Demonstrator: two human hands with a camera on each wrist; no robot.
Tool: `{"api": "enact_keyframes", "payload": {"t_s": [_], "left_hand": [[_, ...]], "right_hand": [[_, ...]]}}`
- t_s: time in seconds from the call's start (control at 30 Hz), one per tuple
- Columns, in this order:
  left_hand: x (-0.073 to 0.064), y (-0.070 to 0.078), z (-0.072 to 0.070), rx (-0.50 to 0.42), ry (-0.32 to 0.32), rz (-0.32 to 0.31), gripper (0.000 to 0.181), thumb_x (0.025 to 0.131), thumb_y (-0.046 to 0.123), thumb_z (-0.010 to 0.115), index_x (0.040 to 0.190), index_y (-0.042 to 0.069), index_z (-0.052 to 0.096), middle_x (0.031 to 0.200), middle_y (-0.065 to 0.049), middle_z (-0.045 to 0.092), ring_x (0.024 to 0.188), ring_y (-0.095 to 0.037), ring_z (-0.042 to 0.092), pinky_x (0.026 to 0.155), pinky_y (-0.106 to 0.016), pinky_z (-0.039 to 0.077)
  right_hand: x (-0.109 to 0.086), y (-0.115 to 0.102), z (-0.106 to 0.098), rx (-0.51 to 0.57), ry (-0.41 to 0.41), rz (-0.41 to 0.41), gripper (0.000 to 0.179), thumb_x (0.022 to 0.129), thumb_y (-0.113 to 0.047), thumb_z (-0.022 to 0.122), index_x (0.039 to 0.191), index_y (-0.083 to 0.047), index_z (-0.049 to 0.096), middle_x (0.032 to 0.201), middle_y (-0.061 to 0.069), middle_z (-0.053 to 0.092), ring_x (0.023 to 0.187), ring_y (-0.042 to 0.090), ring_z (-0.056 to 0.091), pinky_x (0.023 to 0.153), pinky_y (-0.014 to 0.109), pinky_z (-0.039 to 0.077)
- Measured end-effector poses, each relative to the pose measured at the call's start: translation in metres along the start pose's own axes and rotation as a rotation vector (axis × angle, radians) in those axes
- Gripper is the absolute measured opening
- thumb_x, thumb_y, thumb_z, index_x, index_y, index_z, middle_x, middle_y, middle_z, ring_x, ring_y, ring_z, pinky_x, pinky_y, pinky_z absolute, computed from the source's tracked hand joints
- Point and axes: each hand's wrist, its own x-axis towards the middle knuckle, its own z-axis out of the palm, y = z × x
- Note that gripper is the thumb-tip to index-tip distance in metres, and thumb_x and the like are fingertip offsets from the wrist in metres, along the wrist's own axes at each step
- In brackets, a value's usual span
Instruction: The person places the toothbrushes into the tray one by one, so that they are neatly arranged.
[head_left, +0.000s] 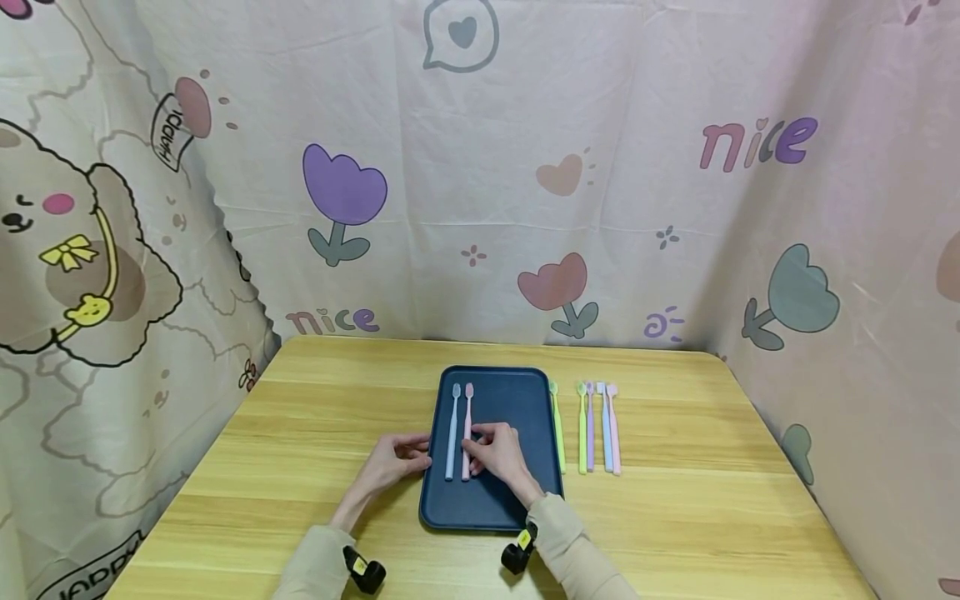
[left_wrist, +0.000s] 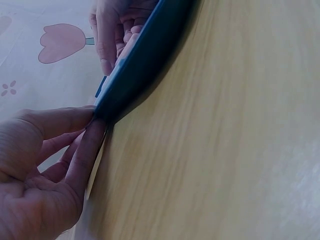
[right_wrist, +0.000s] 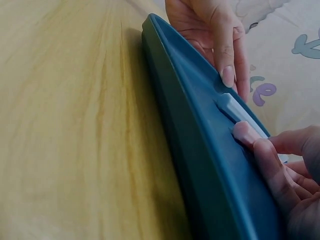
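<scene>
A dark blue tray lies on the wooden table, holding a light blue toothbrush and a pink toothbrush side by side, heads toward the back. My right hand pinches the pink toothbrush's handle between thumb and finger; the right wrist view shows its rounded handle end by the fingertips. At the tray's left edge, my left hand holds the rim between thumb and fingers, as seen close up in the left wrist view. The blue toothbrush lies between the two hands.
Right of the tray lies a green toothbrush, close along its edge. Farther right is a row: another green one, a purple one, a blue one and a pink one. A printed curtain hangs behind the table.
</scene>
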Motion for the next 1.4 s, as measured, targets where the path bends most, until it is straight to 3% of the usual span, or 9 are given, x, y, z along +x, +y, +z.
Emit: {"api": "enact_keyframes", "payload": {"t_s": [0.23,0.47,0.8,1.4], "left_hand": [[-0.0004,0.0002,0.0002,-0.004,-0.001,0.006,0.049,0.088,0.002,0.073,0.132,-0.015,0.057,0.123,-0.034,0.066,0.092,-0.018,0.069,0.073,-0.018,0.056],[-0.0005,-0.0001,0.0011,-0.005,0.008,-0.001,0.049,0.087,0.0,0.073,0.131,-0.015,0.058,0.121,-0.035,0.066,0.088,-0.011,0.068,0.073,-0.017,0.056],[-0.0005,-0.0004,0.0003,0.0,0.015,-0.003,0.049,0.087,0.001,0.074,0.13,-0.016,0.058,0.12,-0.035,0.066,0.089,-0.014,0.067,0.073,-0.017,0.056],[-0.0004,-0.0006,0.0009,0.012,0.011,0.002,0.049,0.088,0.002,0.074,0.13,-0.016,0.058,0.12,-0.035,0.066,0.089,-0.012,0.068,0.074,-0.017,0.056]], "right_hand": [[0.0007,-0.001,0.0002,-0.012,-0.003,0.036,0.041,0.091,-0.011,0.072,0.126,0.008,0.065,0.073,0.022,0.073,0.049,0.014,0.068,0.049,0.031,0.059],[0.0007,-0.0015,0.0,0.005,-0.006,0.025,0.042,0.091,-0.01,0.072,0.126,0.011,0.064,0.074,0.025,0.073,0.053,0.03,0.071,0.05,0.038,0.06],[0.0012,0.0007,0.001,-0.03,-0.01,0.044,0.041,0.091,-0.011,0.072,0.126,0.01,0.064,0.071,0.018,0.074,0.047,0.007,0.066,0.049,0.031,0.058],[0.0001,-0.0016,0.0011,-0.042,-0.012,0.05,0.038,0.092,-0.012,0.071,0.124,0.008,0.066,0.071,0.016,0.074,0.047,0.007,0.065,0.05,0.032,0.059]]}}
